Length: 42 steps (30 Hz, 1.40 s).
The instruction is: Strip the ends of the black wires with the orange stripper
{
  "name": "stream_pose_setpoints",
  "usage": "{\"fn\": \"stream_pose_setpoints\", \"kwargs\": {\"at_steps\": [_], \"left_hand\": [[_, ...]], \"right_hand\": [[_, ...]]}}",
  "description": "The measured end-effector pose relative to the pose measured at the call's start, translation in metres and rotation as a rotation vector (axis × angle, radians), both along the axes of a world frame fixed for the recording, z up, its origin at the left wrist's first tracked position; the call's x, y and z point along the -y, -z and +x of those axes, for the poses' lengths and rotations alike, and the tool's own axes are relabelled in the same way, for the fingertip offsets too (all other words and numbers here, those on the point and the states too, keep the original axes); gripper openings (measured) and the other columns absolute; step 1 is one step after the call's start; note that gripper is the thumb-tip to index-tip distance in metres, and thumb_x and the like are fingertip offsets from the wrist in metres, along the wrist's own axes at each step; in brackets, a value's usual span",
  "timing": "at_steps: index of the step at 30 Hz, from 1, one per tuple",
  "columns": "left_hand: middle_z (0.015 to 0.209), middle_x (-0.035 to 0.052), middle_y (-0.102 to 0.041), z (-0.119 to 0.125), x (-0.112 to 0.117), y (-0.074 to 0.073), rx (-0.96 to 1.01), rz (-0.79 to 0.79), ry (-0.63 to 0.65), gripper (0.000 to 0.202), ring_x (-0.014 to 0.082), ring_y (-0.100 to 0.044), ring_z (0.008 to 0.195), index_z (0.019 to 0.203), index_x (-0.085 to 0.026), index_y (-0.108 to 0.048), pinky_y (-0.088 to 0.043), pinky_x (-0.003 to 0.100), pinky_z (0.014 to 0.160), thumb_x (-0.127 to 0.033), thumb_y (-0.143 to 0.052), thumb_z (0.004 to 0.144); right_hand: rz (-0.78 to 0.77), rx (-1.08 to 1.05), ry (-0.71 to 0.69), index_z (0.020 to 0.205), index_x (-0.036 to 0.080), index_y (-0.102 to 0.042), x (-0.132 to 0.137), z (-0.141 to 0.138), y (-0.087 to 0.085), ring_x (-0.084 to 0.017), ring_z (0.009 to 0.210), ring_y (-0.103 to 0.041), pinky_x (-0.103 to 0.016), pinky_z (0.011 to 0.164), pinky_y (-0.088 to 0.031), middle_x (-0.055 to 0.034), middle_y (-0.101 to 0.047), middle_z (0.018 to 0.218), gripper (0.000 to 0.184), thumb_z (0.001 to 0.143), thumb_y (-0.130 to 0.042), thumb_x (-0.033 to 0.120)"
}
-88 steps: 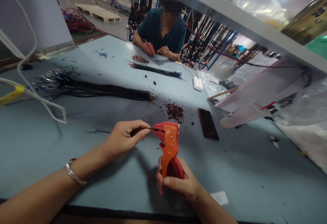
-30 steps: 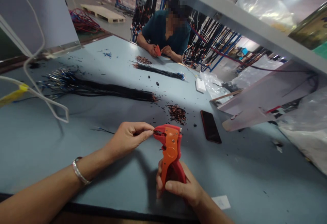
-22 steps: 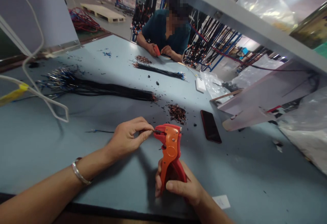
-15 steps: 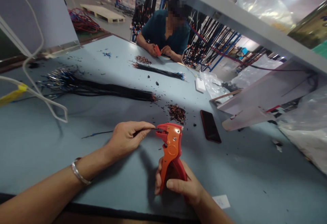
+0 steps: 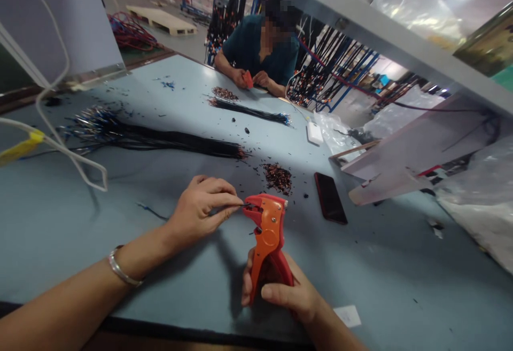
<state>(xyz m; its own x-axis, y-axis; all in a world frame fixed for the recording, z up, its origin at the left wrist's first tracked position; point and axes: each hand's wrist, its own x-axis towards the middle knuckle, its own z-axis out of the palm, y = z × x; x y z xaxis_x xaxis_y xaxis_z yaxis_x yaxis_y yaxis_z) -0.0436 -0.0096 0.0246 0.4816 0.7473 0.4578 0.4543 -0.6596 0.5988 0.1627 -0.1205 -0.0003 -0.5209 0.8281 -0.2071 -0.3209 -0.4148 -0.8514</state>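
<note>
My right hand [image 5: 280, 287] is wrapped round the handles of an orange and red wire stripper [image 5: 269, 228], held upright with its jaws facing left. Between thumb and fingertips, my left hand [image 5: 206, 207] pinches a thin black wire [image 5: 154, 213]. One end of the wire reaches the stripper's jaws; the other, with a blue part near its tip, trails out left behind the wrist. Beyond the jaws lies a heap of cut black and copper-coloured bits [image 5: 278, 178]. A thick bundle of black wires [image 5: 172, 141] stretches across the table behind my left hand.
Right of the stripper lies a dark phone [image 5: 331, 197]. Across the table [image 5: 401, 276] a person [image 5: 256, 46] holds a red tool, near a second wire bundle [image 5: 250, 110] and a pile of bits [image 5: 224, 93]. A white cable [image 5: 76, 161] loops at left; a shelf edge crosses above.
My left hand has shifted slightly, its fingers more bunched, and the wire's trailing end has swung. The stripper has barely moved and stays in my right hand.
</note>
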Motion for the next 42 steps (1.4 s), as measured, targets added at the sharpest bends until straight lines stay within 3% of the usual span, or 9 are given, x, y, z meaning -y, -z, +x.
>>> {"fn": "stream_pose_setpoints", "kwargs": {"at_steps": [3,8,17,26,32,42], "left_hand": [[0.088,0.0030,-0.073,-0.001,-0.001,-0.001,-0.028,0.044,-0.004,0.017,0.0169,-0.062,0.081,0.087,-0.025,-0.074,-0.037,0.035,0.088,-0.025,-0.057,0.085],[0.079,0.0031,-0.070,0.005,0.006,0.003,0.114,-0.208,0.024,0.020,0.0118,-0.061,0.067,0.088,-0.017,-0.070,-0.044,0.021,0.064,-0.023,-0.051,0.087],[0.071,0.0034,-0.071,0.006,0.009,-0.005,0.147,-0.413,-0.026,0.024,0.0125,-0.059,0.062,0.083,-0.013,-0.072,-0.043,0.019,0.056,-0.029,-0.054,0.082],[0.075,0.0045,-0.074,0.007,0.008,-0.005,0.251,-0.401,0.035,0.020,0.0150,-0.064,0.067,0.080,-0.014,-0.074,-0.050,0.020,0.062,-0.026,-0.058,0.079],[0.073,0.0041,-0.073,0.007,0.007,-0.003,0.272,-0.371,0.048,0.018,0.0148,-0.065,0.066,0.079,-0.015,-0.074,-0.050,0.020,0.062,-0.025,-0.058,0.079],[0.067,0.0012,-0.069,0.003,0.007,-0.004,0.122,-0.276,0.057,0.020,0.0106,-0.059,0.060,0.081,-0.014,-0.070,-0.042,0.017,0.058,-0.023,-0.053,0.084]], "right_hand": [[-0.008,-0.005,0.007,0.095,0.014,-0.055,-0.001,0.000,0.000,-0.017,0.068,-0.064,-0.029,0.066,-0.049,-0.0043,-0.063,0.078,0.045,0.068,-0.078,0.041],[-0.012,-0.020,0.005,0.096,0.014,-0.055,-0.001,0.000,0.001,-0.017,0.068,-0.065,-0.030,0.066,-0.050,-0.0046,-0.064,0.078,0.045,0.068,-0.078,0.039],[-0.007,-0.004,-0.011,0.095,0.015,-0.055,-0.002,0.000,0.000,-0.016,0.068,-0.064,-0.028,0.066,-0.049,-0.0038,-0.064,0.078,0.044,0.068,-0.078,0.040],[-0.008,0.007,-0.016,0.095,0.014,-0.055,-0.001,0.001,0.002,-0.016,0.066,-0.063,-0.030,0.066,-0.049,-0.0037,-0.063,0.075,0.046,0.067,-0.078,0.043],[0.013,0.025,-0.008,0.089,0.014,-0.054,-0.002,0.002,0.004,-0.014,0.056,-0.060,-0.026,0.055,-0.048,-0.0016,-0.060,0.068,0.043,0.069,-0.077,0.044],[-0.012,0.006,-0.023,0.090,0.012,-0.054,-0.001,0.004,0.005,-0.014,0.055,-0.061,-0.025,0.054,-0.049,-0.0023,-0.060,0.068,0.043,0.069,-0.077,0.042]]}}
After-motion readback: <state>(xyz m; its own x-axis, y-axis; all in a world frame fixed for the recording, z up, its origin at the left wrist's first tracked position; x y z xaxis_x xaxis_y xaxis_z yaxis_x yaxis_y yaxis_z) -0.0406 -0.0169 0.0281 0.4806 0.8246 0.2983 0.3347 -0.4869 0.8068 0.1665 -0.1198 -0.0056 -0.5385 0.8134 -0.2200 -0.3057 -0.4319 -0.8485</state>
